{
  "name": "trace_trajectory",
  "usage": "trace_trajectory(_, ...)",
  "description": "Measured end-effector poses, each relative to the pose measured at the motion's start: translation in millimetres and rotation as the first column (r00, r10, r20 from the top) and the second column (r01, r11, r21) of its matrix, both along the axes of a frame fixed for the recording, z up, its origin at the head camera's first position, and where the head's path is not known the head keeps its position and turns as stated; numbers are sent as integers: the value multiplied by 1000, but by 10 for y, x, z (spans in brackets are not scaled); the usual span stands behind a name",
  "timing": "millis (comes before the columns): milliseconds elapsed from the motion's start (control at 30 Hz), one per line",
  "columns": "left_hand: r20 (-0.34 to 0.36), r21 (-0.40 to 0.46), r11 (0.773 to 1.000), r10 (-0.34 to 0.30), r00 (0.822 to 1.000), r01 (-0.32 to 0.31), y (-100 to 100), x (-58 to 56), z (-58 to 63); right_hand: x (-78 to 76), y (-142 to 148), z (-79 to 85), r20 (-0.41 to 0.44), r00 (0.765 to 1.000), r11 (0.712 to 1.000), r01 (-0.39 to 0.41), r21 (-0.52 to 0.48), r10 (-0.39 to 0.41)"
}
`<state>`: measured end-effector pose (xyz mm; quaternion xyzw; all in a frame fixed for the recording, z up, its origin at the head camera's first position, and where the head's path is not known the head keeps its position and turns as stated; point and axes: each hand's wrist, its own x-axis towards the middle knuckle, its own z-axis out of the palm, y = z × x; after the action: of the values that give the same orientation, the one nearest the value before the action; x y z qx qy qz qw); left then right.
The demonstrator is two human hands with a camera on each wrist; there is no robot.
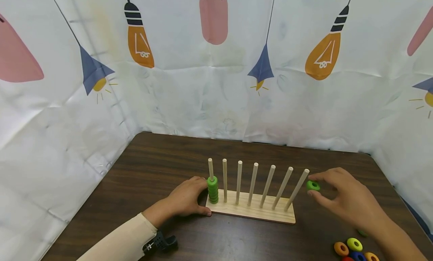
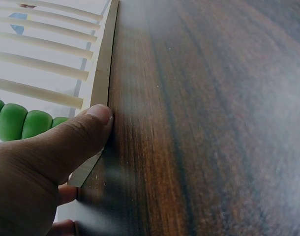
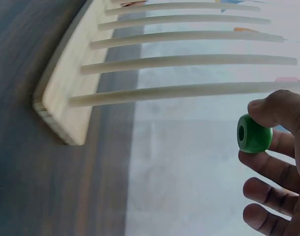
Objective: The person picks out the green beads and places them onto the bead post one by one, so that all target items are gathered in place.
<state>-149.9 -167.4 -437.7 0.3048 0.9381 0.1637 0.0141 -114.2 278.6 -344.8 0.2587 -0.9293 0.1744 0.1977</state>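
A wooden peg board (image 1: 250, 211) with a row of several upright pegs stands on the table. Green beads (image 1: 212, 191) are stacked on its leftmost peg; the other pegs are bare. At the board's left end, my left hand (image 1: 186, 198) grips the base, its thumb against the front edge in the left wrist view. My right hand (image 1: 352, 201) pinches a green bead (image 3: 258, 136) between thumb and fingers, just right of the rightmost peg (image 3: 189, 91) and apart from it. The bead's hole faces away from the palm.
Loose beads in orange, yellow, blue and red lie at the table's lower right, among them a yellow bead (image 1: 354, 244) and an orange bead (image 1: 341, 248). My right forearm partly covers another green one. Behind the dark wooden table (image 1: 176, 152) hangs a printed white cloth (image 1: 189, 103).
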Motion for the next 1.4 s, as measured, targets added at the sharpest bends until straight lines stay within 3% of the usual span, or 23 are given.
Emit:
trace_trajectory(233,0,0,1000,0,1000,0,-4,5,-15,-40,-59,200,-82,994,998,-65,2,65)
trace_trajectory(733,-5,-3,1000,-3,1000,3,10,2,14,-48,-104,457,-96,995,1000,-28,5,28)
trace_trajectory(1200,-2,-3,1000,0,1000,0,-8,-9,0,-165,-141,613,-216,962,984,-175,-13,169)
trace_trajectory(1400,-7,-4,1000,-1,1000,1,-10,-9,-16,-158,-205,668,-230,958,984,-181,-7,174)
